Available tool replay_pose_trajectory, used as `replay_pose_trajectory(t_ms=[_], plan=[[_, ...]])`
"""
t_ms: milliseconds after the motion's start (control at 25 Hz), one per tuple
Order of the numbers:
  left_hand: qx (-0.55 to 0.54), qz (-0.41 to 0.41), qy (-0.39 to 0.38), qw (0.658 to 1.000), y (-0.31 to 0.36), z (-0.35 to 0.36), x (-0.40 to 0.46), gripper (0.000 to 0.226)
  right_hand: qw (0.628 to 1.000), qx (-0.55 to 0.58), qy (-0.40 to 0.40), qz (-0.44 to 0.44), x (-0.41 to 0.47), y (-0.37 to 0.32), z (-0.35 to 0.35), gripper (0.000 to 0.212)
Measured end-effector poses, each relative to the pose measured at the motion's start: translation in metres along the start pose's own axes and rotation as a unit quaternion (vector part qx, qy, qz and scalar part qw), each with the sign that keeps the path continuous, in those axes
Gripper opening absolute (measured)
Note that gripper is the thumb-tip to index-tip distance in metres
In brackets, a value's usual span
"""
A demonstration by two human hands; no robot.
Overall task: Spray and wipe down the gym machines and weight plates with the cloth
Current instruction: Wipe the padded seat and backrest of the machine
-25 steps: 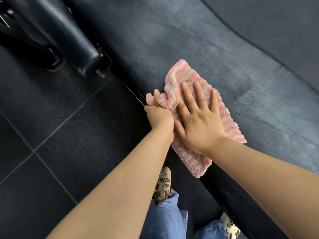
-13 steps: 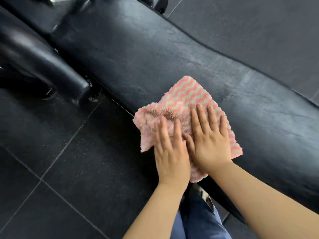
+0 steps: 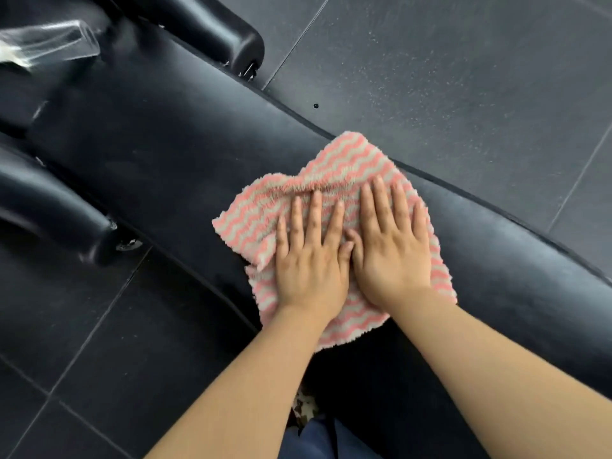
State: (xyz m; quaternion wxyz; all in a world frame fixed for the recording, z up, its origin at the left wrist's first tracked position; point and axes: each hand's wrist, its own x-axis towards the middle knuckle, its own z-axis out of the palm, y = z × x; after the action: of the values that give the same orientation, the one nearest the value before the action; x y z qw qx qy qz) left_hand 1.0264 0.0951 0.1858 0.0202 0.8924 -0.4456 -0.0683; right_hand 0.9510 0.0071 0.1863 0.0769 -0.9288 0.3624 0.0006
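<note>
A pink and beige wavy-striped cloth (image 3: 334,167) lies spread on the black padded bench (image 3: 165,154) of a gym machine. My left hand (image 3: 309,260) and my right hand (image 3: 390,246) press flat on the cloth side by side, fingers straight and pointing away from me. The cloth is bunched into a ridge just beyond my fingertips. A clear spray bottle (image 3: 49,44) lies on the pad at the far left, blurred.
Two black padded rollers flank the bench, one at the left (image 3: 49,210) and one at the top (image 3: 212,24). Dark rubber floor tiles (image 3: 463,77) surround the machine. My shoe (image 3: 306,405) and blue trouser leg show below the bench edge.
My left hand let go of the cloth's bunched corner and now lies flat on it. Both hands and the cloth slid across the pad; the view shifted, bringing the spray bottle in.
</note>
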Motion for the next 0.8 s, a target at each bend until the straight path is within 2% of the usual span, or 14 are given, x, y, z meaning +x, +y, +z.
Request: replay_pose_trajectory(t_ms=[200,320,520,640,800], plan=[[0.009,0.015,-0.042,0.999,0.009,-0.014,0.075,0.063,0.998,0.006,-0.066,0.015,0.072,0.024,-0.015,0.066],[0.005,0.043,-0.027,0.999,0.01,-0.018,0.102,0.067,0.991,0.004,-0.131,0.023,0.098,0.035,-0.024,0.049],[-0.017,0.084,0.048,0.995,0.006,-0.013,0.132,0.048,0.974,0.062,-0.214,0.048,0.121,0.039,-0.029,0.056],[-0.011,0.094,0.036,0.995,0.006,-0.018,0.139,0.045,0.96,0.091,-0.255,0.069,0.126,0.037,-0.036,0.057],[-0.013,0.104,0.019,0.994,0.006,-0.02,0.138,0.05,0.957,0.094,-0.266,0.068,0.125,0.039,-0.04,0.055]])
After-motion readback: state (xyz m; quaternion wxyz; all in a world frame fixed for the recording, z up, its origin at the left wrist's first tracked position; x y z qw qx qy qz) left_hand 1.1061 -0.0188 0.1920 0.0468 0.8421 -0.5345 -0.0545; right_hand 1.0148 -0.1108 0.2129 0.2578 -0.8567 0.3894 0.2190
